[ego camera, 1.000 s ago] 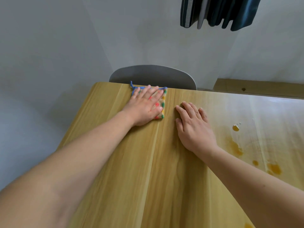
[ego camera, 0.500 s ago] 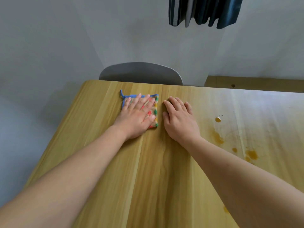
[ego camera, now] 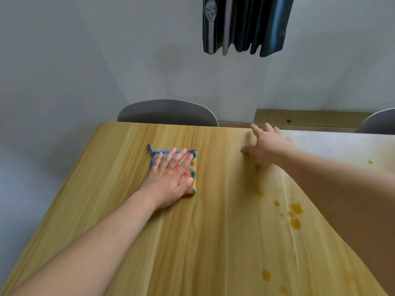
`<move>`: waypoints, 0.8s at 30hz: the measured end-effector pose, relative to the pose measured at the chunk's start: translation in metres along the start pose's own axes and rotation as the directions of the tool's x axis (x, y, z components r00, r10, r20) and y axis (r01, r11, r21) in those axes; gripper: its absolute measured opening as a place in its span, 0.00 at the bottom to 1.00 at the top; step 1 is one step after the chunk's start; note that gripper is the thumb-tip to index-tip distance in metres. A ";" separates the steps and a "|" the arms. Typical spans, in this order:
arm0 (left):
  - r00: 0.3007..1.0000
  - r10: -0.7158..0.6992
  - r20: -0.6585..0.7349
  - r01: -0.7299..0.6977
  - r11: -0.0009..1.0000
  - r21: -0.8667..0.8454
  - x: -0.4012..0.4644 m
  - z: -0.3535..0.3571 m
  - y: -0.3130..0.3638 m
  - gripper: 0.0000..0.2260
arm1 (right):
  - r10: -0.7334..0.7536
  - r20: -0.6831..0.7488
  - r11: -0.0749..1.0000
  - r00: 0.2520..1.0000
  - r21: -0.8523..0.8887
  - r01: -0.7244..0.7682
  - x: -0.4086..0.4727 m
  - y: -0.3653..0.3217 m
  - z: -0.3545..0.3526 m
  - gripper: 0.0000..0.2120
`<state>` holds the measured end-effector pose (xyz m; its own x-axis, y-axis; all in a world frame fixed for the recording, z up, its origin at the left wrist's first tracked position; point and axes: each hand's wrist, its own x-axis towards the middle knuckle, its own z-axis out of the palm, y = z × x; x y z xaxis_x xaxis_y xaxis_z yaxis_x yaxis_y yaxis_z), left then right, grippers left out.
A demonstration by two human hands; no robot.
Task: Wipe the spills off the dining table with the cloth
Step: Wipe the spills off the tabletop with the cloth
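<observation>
A small folded cloth [ego camera: 192, 167] with a blue border and red, green and yellow dots lies on the wooden dining table [ego camera: 119, 189]. My left hand [ego camera: 171, 178] presses flat on the cloth, fingers spread, covering most of it. My right hand [ego camera: 265, 144] hovers or rests near the table's far edge, fingers apart, holding nothing; it looks blurred. Orange-brown spills [ego camera: 296, 212] dot the table to the right of the cloth, with more drops [ego camera: 266, 275] near the front and a smear [ego camera: 257, 189] under my right forearm.
A grey chair back [ego camera: 167, 113] stands behind the table's far edge, and another chair [ego camera: 379, 122] shows at the far right. Dark clothes [ego camera: 245, 24] hang against the white wall above. A wooden ledge [ego camera: 307, 119] runs along the wall.
My right hand has left its place beside the cloth and moved right and away toward the far edge. My left hand stays flat on the cloth. The camera view has shifted.
</observation>
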<state>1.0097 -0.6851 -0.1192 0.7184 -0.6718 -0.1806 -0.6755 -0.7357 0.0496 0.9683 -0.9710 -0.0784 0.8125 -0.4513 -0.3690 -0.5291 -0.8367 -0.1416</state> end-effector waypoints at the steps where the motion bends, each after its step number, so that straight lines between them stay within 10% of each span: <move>1: 1.000 0.004 -0.001 -0.004 1.000 0.007 0.009 -0.002 0.001 0.36 | 0.015 0.030 1.000 0.999 -0.001 -0.015 0.004 0.003 0.003 0.38; 24: 0.988 0.151 0.040 -0.152 0.988 0.014 0.017 0.000 0.041 0.33 | -0.031 0.013 0.995 0.999 -0.096 0.032 0.025 0.008 0.014 0.39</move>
<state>0.9945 -0.7270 -0.1204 0.6006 -0.7714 -0.2103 -0.7792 -0.6236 0.0623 0.9808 -0.9840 -0.1019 0.8251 -0.4212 -0.3765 -0.4769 -0.8766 -0.0644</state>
